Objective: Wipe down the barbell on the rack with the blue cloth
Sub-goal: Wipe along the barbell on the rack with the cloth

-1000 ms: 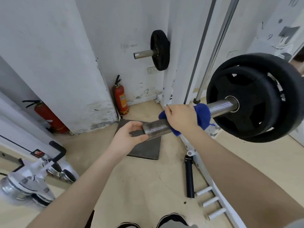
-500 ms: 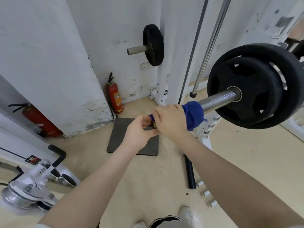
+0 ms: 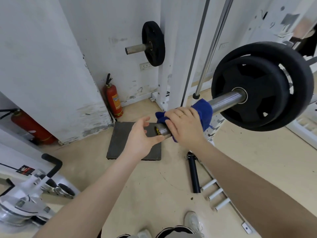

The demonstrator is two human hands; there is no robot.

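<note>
Gym, at the rack: my right hand (image 3: 186, 127) grips the blue cloth (image 3: 203, 111) wrapped round the barbell (image 3: 224, 102) sleeve, just inboard of its end. My left hand (image 3: 141, 136), fingers loosely spread, thumb touching the end cap, holds nothing. Best approach, imo: keep the wrap tight w/ full contact, twist while sliding toward the plates (image 3: 262, 86).
</note>
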